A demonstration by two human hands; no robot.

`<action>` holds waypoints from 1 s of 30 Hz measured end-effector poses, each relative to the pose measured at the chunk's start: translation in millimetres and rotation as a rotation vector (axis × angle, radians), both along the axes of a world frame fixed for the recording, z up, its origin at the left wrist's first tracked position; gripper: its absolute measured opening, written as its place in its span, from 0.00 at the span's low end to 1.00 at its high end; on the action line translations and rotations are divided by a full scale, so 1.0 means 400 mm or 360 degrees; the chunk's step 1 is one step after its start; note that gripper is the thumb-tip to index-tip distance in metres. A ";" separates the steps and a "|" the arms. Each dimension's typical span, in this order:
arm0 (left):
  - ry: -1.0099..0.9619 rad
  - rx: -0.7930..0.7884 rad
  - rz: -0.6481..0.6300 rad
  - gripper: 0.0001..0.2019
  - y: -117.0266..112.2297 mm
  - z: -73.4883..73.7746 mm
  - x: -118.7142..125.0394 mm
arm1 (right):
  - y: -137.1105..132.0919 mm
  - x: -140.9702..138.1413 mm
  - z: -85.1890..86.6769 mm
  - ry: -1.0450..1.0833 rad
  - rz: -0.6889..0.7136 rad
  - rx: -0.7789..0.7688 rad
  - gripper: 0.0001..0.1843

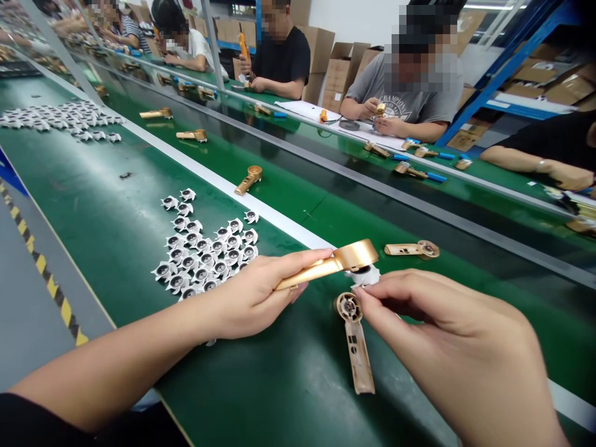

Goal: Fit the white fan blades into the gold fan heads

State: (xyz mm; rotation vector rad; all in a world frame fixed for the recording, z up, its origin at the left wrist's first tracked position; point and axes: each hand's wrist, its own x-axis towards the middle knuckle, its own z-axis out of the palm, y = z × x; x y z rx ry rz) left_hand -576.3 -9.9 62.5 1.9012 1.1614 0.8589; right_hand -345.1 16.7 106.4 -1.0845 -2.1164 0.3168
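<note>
A long green conveyor belt runs ahead of me, edged by a white strip and with a grey metal rail between it and a second belt beyond. Past that sit 2 co-workers: one in a grey T-shirt, turning a small gold part, and one in a black T-shirt. Cardboard boxes and a blue steel rack stand behind them. On my belt, 4 more gold shells lie scattered, and a heap of white plastic parts lies just beyond my left forearm.

My left hand is closed around a glossy gold housing, its slim handle lying across my fingers and its round head pointing right. My right hand is narrowed to a pinch, with the fingertips on a white plastic part that sits against that head. Just below, a matte gold half-shell lies on the belt, its round, spoked end by my fingertips and its long slotted handle running towards me.
</note>
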 end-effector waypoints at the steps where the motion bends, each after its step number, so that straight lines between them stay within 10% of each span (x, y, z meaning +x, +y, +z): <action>1: 0.0015 0.0016 -0.0022 0.26 0.000 -0.004 -0.001 | 0.000 0.000 -0.001 0.0003 0.0003 0.0004 0.06; 7: -0.0225 0.0039 -0.0149 0.28 -0.002 -0.030 0.001 | -0.006 -0.003 -0.002 0.0057 0.0037 -0.0013 0.06; 23: -0.0761 -0.0922 -0.0138 0.25 -0.003 -0.005 0.008 | 0.048 -0.006 -0.054 -0.0361 0.0594 0.0562 0.11; 30: -0.1268 -0.1203 -0.0351 0.24 0.002 -0.008 0.005 | 0.060 -0.016 -0.050 -0.0052 0.0278 0.0659 0.30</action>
